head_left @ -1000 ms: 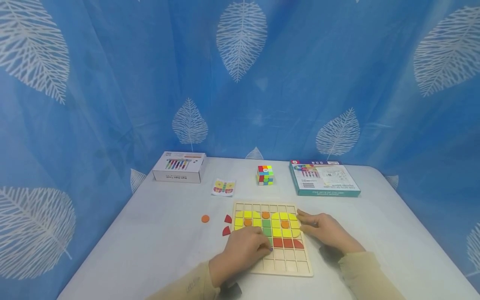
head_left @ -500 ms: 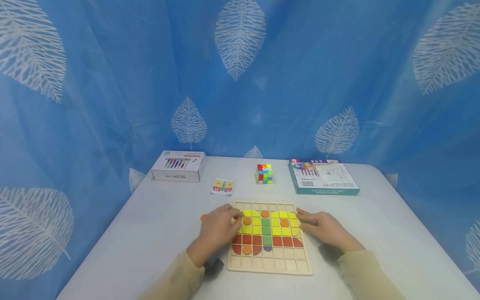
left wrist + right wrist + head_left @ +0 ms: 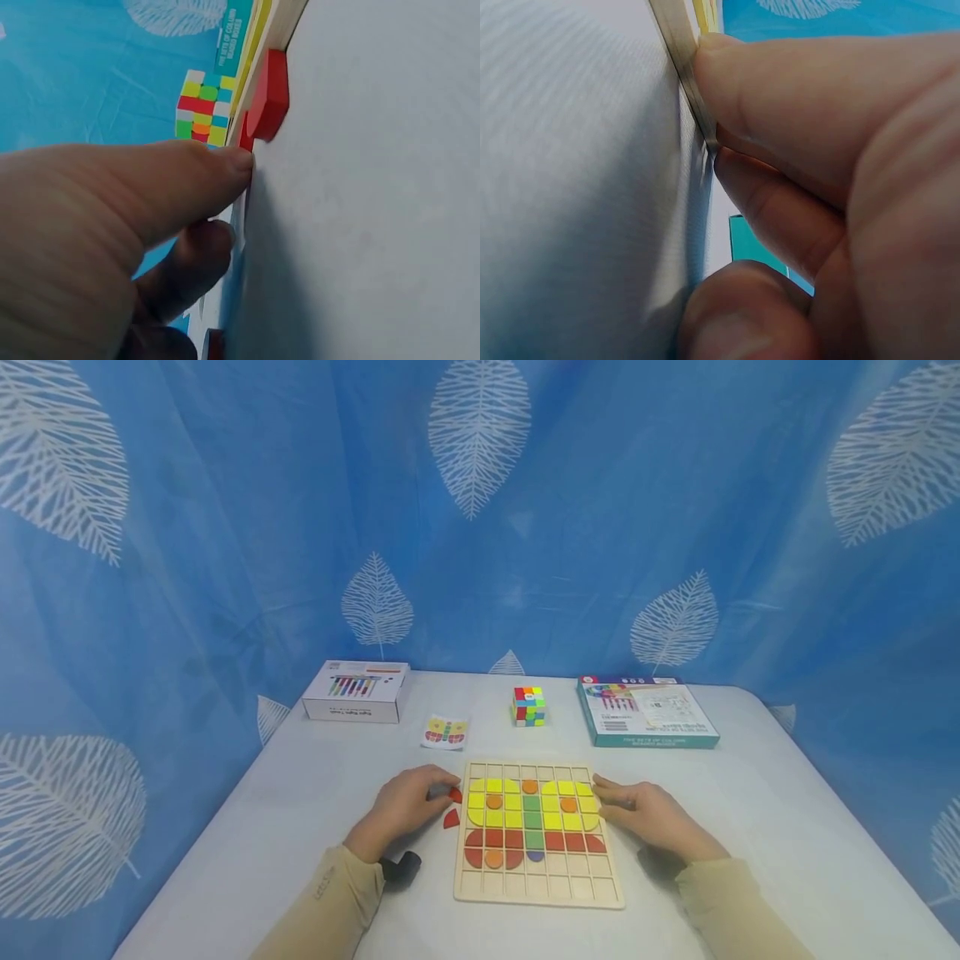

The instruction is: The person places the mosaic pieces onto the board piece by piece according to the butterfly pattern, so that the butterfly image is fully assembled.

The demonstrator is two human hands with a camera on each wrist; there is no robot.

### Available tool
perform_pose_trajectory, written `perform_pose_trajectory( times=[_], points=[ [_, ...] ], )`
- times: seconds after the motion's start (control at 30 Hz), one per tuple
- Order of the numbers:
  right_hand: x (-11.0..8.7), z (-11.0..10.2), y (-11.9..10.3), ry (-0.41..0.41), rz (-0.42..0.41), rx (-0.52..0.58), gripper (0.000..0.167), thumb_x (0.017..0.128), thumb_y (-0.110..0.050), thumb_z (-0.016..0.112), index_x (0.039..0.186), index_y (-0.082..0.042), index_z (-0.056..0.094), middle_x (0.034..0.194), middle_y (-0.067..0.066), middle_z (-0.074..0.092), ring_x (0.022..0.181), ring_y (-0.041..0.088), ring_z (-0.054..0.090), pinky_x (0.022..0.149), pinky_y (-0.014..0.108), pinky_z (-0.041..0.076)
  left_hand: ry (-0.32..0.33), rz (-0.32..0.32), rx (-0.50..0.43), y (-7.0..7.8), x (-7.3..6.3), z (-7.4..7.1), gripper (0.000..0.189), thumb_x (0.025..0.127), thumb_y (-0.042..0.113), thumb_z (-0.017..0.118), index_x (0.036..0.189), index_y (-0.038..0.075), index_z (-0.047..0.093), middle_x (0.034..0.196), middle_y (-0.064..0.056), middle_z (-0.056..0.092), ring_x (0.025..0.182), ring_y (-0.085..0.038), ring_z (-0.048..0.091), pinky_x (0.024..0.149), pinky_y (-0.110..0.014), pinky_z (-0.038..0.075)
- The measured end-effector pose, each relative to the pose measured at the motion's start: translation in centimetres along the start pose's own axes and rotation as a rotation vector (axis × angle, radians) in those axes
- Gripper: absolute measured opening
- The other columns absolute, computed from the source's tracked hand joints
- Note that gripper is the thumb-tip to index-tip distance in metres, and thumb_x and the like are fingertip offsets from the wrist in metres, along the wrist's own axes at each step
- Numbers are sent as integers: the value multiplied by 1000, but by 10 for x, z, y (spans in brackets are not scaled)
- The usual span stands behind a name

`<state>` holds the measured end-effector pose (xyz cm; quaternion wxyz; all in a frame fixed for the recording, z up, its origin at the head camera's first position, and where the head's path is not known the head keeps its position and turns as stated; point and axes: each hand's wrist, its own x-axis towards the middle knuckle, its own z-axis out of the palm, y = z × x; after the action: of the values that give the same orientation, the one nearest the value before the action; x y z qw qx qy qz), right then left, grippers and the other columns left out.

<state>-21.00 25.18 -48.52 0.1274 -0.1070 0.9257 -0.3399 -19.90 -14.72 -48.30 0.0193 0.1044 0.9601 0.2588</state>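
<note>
A wooden grid board (image 3: 555, 889) lies on the table, filled partly with yellow, green, red, orange and blue flat pieces. My left hand (image 3: 401, 802) is low over the table left of the board, fingers and thumb apart. The thumb tip is at one red quarter-circle piece (image 3: 456, 795); whether it touches cannot be told. Another red quarter-circle piece (image 3: 452, 818) lies just nearer; it shows large in the left wrist view as a red block (image 3: 271, 94). My right hand (image 3: 652, 817) rests thumb and fingertips against the board's right edge (image 3: 682, 52).
Behind the board lie a picture card (image 3: 446, 732) and a colour cube (image 3: 529, 707). A white box (image 3: 357, 692) stands at the back left, a flat teal box (image 3: 648, 714) at the back right. A blue leaf-patterned curtain (image 3: 585, 527) surrounds the table.
My left hand has moved left from over the board to the table beside it, uncovering the board's left part and now covering where an orange disc lay. My right hand stays put.
</note>
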Motion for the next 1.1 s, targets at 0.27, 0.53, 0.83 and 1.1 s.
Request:
perform_pose_trajectory(
  times=[0.27, 0.53, 0.83, 1.1],
  points=[
    [1, 1, 1, 0, 6, -5, 47, 93, -40, 73, 137, -22, 67, 155, -5, 50, 150, 41, 33, 116, 66, 29, 40, -50, 106, 2, 1, -1, 34, 85, 37, 84, 116, 26, 77, 99, 9, 68, 84, -10, 60, 72, -31, 51],
    [2, 1, 2, 4, 10, -1, 47, 93, -39, 73, 137, -23, 67, 155, -6, 50, 151, 40, 33, 117, 66, 29, 54, -29, 120, -1, 2, -1, 32, 95, 24, 73, 127, 24, 73, 109, 5, 67, 88, -11, 61, 75, -31, 53],
    [3, 2, 2, 7, 15, -8, 48, 94, -42, 72, 137, -24, 67, 156, -7, 50, 151, 40, 32, 117, 66, 28, -69, 13, 101, 0, 1, -4, 30, 92, 26, 77, 122, 26, 75, 97, 9, 63, 85, -10, 58, 77, -32, 51],
    [3, 3, 4, 8, 18, -10, 47, 94, -42, 72, 137, -24, 67, 156, -7, 50, 151, 40, 33, 117, 65, 28, -62, 34, 87, 1, 0, -3, 30, 90, 33, 78, 119, 27, 75, 90, 11, 62, 79, -10, 55, 71, -30, 49]
  ],
)
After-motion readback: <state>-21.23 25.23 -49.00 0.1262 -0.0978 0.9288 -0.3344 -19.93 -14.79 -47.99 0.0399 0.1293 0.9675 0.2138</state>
